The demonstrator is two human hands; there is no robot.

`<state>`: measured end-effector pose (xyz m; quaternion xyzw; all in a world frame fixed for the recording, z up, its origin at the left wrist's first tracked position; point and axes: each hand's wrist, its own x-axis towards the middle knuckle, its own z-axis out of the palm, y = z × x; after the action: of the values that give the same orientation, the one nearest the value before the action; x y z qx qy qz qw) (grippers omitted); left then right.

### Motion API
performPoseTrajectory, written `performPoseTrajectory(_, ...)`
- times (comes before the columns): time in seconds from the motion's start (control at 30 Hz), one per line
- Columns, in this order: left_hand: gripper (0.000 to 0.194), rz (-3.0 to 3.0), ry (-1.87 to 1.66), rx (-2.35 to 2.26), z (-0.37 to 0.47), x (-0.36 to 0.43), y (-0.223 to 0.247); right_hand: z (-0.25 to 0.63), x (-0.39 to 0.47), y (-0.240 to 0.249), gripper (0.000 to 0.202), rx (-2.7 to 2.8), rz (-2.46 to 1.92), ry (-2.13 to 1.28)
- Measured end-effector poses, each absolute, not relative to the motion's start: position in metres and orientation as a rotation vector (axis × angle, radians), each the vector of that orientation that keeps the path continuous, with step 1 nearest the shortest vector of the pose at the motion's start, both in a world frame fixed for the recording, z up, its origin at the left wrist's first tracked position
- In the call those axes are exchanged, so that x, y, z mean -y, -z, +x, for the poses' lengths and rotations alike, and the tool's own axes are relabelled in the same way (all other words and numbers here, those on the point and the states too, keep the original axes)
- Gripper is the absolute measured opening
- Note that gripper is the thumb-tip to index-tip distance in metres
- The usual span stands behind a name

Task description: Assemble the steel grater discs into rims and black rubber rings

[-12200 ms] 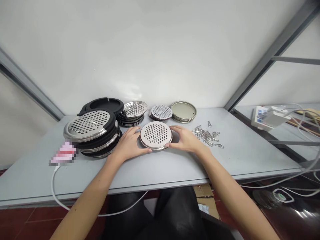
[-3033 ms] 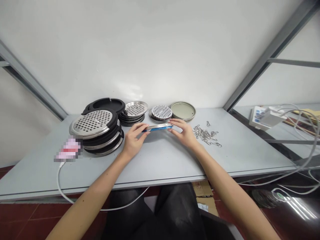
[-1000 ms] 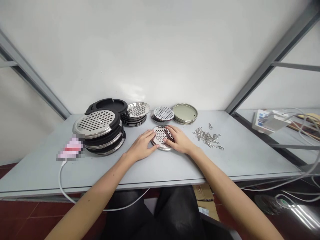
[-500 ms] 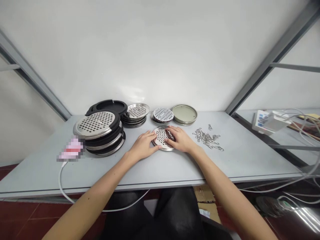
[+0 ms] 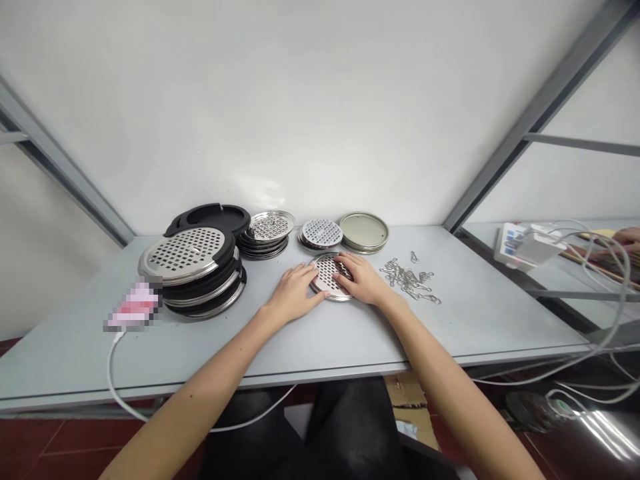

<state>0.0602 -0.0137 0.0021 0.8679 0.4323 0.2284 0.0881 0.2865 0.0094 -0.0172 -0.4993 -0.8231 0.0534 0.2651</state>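
A round metal grater plate (image 5: 328, 269) with rows of holes lies flat on the table in front of me. My left hand (image 5: 295, 292) is at its left rim, fingertips and thumb touching the edge. On the right side, my right hand (image 5: 364, 277) curves over the plate, its fingers on the far rim and its thumb on the perforated face. Both hands hold the plate between them. Just behind it stands a small stack topped by a grey perforated disc (image 5: 323, 233). To the right of my right hand lies a loose heap of small wire clips (image 5: 406, 279).
At left stand a stack of black-rimmed grater plates (image 5: 187, 252), black rings (image 5: 220, 217) and a blurred pink item (image 5: 134, 305) with a white cable (image 5: 111, 373). Farther back are metal grater discs (image 5: 270, 225) and greenish round lids (image 5: 365, 229). Another person's hand (image 5: 627, 235) shows far right.
The view has turned slightly, so the table items sit farther left. Relative to them, my hands and the plate have shifted a little right. Another person's hand has appeared at the right edge.
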Motion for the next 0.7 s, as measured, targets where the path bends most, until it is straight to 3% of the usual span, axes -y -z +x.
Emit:
performPoseTrajectory(0.13, 0.033, 2.634, -0.788, -1.298, 0.055, 0.012, -0.019, 0.286, -0.01, 0.016, 0.049, 2.225, -1.333, -0.147)
performPoseTrajectory(0.27, 0.029, 2.677, -0.84, -1.421, 0.046, 0.003, -0.069, 0.286, -0.01, 0.014, 0.047, 2.232, -1.321, -0.131)
performPoseTrajectory(0.5, 0.04, 2.504, -0.567, -1.754, 0.0, -0.02, -0.172, 0.287, -0.008, 0.012, 0.05, 2.263, -1.352, -0.163)
performPoseTrajectory(0.6, 0.044, 2.472, -0.405, -1.97, -0.023, -0.046, -0.18, 0.286, -0.008, 0.011, 0.05, 2.273, -1.351, -0.183)
performPoseTrajectory(0.7, 0.044, 2.354, 0.102, -1.964, -0.05, -0.083, -0.173, 0.286, -0.008, 0.011, 0.05, 2.264, -1.356, -0.197)
